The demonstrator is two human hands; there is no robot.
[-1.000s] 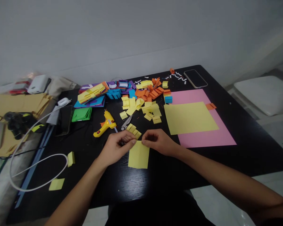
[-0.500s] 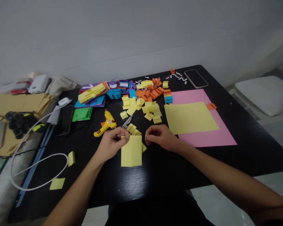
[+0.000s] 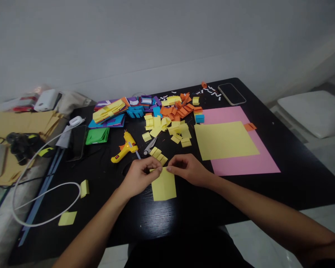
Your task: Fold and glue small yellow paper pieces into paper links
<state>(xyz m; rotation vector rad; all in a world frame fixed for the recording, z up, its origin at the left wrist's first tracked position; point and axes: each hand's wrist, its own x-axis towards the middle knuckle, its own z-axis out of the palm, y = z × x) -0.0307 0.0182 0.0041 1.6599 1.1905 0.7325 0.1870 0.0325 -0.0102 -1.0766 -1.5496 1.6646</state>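
A creased yellow paper piece [image 3: 164, 186] hangs upright between my hands over the front of the black table. My left hand [image 3: 142, 174] pinches its upper left edge between thumb and fingers. My right hand [image 3: 188, 169] is closed on its top edge, thumb and fingertips together close to the left fingertips. Just beyond the hands lie folded yellow strips [image 3: 158, 155] and scissors [image 3: 150, 146], their handles partly hidden. A yellow glue gun [image 3: 125, 147] lies left of the scissors.
Yellow sheet [image 3: 226, 139] on a pink sheet [image 3: 245, 167] at right. Behind are orange pieces [image 3: 178, 109], a phone [image 3: 231, 93] and a green stack [image 3: 97, 135]. A white cable [image 3: 44, 145] loops at left, near two small yellow pieces [image 3: 67, 218].
The yellow paper and my left hand have moved right and slightly down. My right hand has come left and taken hold of the paper's top edge.
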